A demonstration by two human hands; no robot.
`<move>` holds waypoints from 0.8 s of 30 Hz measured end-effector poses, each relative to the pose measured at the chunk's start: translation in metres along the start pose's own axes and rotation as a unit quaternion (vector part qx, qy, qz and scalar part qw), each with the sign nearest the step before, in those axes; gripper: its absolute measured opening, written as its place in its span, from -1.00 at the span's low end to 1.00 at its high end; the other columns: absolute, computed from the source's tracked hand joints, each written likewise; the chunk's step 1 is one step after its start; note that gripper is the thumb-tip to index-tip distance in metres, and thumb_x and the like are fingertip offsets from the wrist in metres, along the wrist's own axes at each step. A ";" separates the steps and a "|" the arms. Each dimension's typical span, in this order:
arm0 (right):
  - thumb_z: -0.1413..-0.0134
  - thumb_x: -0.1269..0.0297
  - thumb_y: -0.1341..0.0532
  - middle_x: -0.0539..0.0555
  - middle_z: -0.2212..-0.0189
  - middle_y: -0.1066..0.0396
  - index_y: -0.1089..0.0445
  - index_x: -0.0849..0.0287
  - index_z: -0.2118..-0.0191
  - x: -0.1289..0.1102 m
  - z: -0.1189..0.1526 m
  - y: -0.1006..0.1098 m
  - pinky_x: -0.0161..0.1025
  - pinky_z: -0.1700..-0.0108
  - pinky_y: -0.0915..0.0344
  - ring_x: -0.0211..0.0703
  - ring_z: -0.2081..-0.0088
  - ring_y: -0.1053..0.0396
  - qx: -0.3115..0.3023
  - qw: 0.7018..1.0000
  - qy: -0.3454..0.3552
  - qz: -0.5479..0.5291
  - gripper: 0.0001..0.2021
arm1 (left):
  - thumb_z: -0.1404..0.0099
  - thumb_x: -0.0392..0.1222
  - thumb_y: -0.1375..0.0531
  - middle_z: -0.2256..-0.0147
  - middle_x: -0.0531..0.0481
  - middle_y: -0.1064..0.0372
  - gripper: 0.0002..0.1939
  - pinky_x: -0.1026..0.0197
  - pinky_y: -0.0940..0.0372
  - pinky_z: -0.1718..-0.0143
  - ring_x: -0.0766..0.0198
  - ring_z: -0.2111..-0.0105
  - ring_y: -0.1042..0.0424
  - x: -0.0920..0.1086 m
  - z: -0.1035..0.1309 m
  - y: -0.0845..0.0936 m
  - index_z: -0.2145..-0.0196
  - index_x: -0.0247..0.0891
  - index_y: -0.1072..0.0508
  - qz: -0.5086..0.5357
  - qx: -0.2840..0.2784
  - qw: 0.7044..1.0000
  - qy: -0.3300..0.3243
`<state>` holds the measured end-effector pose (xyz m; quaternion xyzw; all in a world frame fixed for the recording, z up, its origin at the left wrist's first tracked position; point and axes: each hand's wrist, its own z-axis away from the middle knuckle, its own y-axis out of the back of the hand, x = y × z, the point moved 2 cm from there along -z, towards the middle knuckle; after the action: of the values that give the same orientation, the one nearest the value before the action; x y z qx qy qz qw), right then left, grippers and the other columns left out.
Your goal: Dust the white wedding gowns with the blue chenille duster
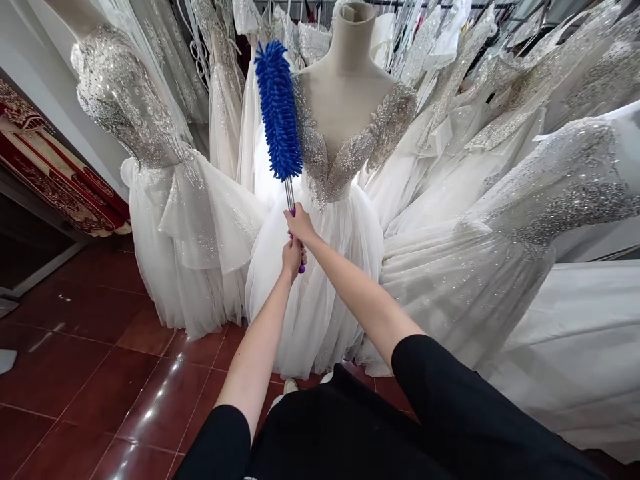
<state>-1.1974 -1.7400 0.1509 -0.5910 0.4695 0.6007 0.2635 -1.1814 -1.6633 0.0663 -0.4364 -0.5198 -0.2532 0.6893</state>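
A duster [279, 110] with a fluffy blue head, a silver shaft and a purple handle stands nearly upright, leaning slightly left. My left hand [293, 257] is closed around the lower part of the handle. Just above it, my right hand [300, 223] is wrapped round the top of the handle, near the shaft. Behind the duster is a mannequin [353, 87] in a white dress [325, 267] with a beaded bodice. The blue head overlaps the edge of the dress's shoulder on the left; whether they touch, I cannot tell.
Beaded white gowns stand at the left [185, 227] and the right [540, 193]. More dresses hang on a rack [493, 7] behind. Dark red floor tiles [145, 380] show at the lower left, and a red patterned cloth [55, 167] lies at the far left.
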 end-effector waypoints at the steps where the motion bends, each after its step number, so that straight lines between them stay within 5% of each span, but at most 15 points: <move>1: -0.37 0.23 -0.23 -0.06 0.46 -0.28 -0.12 0.06 0.23 0.002 -0.003 0.002 -0.34 0.57 -0.19 -0.27 0.61 -0.25 0.000 1.000 -0.005 0.014 -0.78 | -0.46 0.27 -0.09 0.60 0.18 -0.06 -0.50 0.35 0.01 0.65 0.46 0.69 -0.03 -0.002 -0.001 -0.004 0.43 -0.14 -0.12 0.014 -0.003 1.000 0.009; 11: -0.24 0.34 -0.32 -0.11 0.58 -0.22 -0.13 0.05 0.32 0.042 0.018 0.008 -0.38 0.66 -0.09 -0.29 0.64 -0.17 -0.001 0.997 -0.060 -0.039 -0.70 | -0.47 0.33 -0.02 0.59 0.16 -0.07 -0.48 0.35 -0.02 0.64 0.45 0.67 -0.03 -0.037 0.024 -0.014 0.43 -0.12 -0.07 -0.003 0.017 0.998 0.062; 18: -0.23 0.23 -0.28 -0.14 0.60 -0.23 -0.15 0.06 0.34 0.059 0.078 -0.004 -0.39 0.65 -0.15 -0.31 0.65 -0.21 -0.043 0.994 -0.046 -0.084 -0.74 | -0.45 0.39 0.04 0.58 0.18 0.00 -0.46 0.34 -0.02 0.65 0.43 0.68 -0.03 -0.072 0.073 0.008 0.41 -0.12 -0.06 -0.052 0.056 0.997 0.029; 24: -0.23 0.14 -0.22 -0.15 0.56 -0.26 -0.11 0.04 0.31 0.088 0.115 0.001 -0.38 0.59 -0.19 -0.31 0.62 -0.25 -0.003 0.990 -0.041 -0.136 -0.76 | -0.43 0.42 0.01 0.60 0.18 -0.08 -0.45 0.32 -0.07 0.62 0.39 0.67 -0.10 -0.102 0.092 0.018 0.29 -0.16 -0.26 -0.113 0.041 0.993 0.018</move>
<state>-1.2658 -1.6609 0.0506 -0.6248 0.3717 0.5845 0.3601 -1.2461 -1.5856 -0.0278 -0.3420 -0.5635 -0.3155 0.6826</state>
